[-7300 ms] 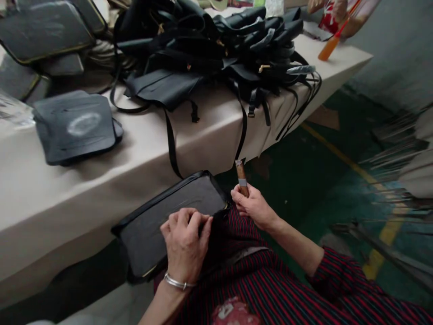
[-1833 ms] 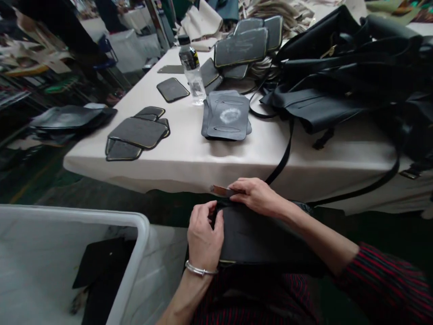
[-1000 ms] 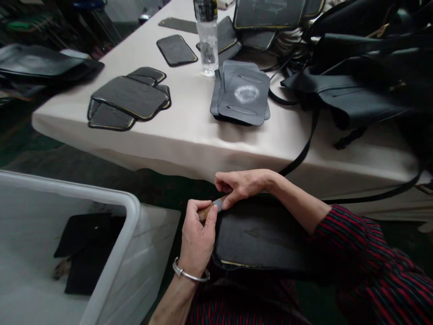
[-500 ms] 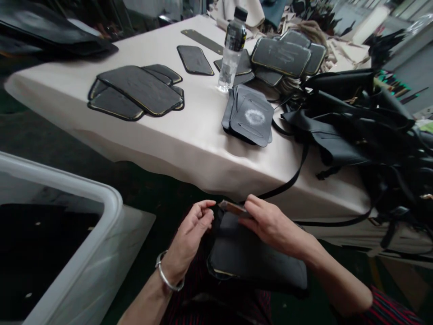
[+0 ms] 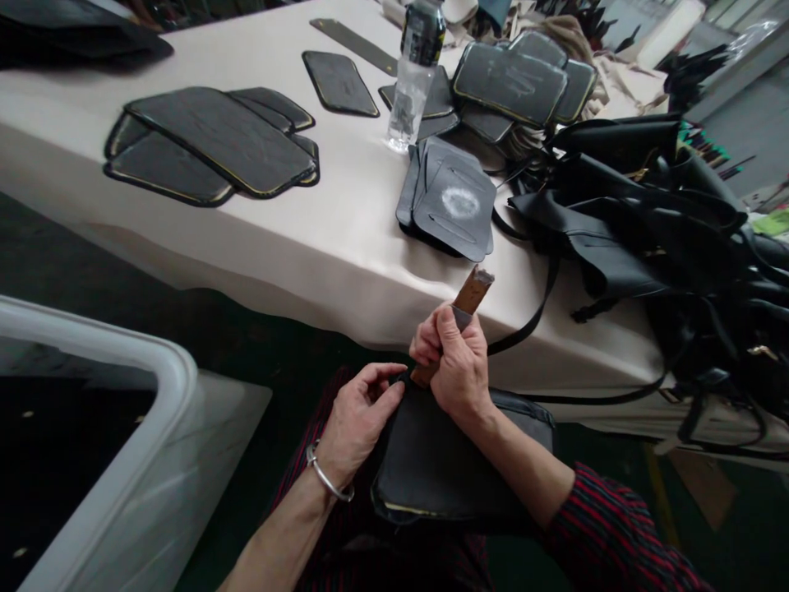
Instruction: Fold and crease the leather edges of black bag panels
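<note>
A black leather piece point(image 5: 456, 460) with a thin pale-yellow line at its lower left corner lies over my lap. My left hand point(image 5: 363, 415), with a silver bangle on its wrist, is closed in a pinch at the upper left corner of that piece. My right hand point(image 5: 454, 353) is wrapped round a flat brown wooden tool point(image 5: 473, 289), held upright over the piece's top edge. The tool's lower end shows below my fist, close to my left fingertips.
On the cream-covered table point(image 5: 345, 222) are black panels point(image 5: 215, 136), a stack of dark pieces point(image 5: 453, 197), a bottle point(image 5: 412, 82) and black bags point(image 5: 629, 222) at the right. A white bin point(image 5: 178, 362) stands at the lower left.
My right hand has turned and lifted the tool from lying nearly flat to upright. My left fingers have drawn together at the piece's corner. The view has shifted slightly.
</note>
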The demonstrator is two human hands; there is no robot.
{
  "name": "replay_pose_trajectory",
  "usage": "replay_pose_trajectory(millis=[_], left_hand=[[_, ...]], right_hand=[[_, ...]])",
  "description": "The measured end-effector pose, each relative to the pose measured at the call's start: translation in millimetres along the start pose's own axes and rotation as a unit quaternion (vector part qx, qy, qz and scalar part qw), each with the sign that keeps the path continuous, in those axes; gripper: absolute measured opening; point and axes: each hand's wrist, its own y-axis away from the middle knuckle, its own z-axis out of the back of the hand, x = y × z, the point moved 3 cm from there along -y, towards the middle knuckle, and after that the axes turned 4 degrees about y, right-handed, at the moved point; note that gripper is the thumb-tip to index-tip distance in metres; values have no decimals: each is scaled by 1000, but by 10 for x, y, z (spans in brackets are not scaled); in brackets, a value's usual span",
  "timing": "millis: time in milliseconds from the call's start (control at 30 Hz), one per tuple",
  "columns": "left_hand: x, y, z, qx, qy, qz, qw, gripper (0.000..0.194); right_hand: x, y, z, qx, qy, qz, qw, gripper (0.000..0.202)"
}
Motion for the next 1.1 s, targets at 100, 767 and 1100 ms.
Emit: replay_pose_trajectory(millis=[100, 767, 1100], left_hand=[[10, 9, -24, -18, -22, 1, 1000, 37], [-62, -128, -68, 3, -54, -100, 994, 29], [63, 1095, 306, 71, -386, -337, 856, 37]], right_hand=[[-40, 50, -15, 10, 45, 26, 999, 17], [330, 359, 450, 180, 739, 80, 645, 11], [357, 1699, 500, 317, 695, 227, 604, 34]])
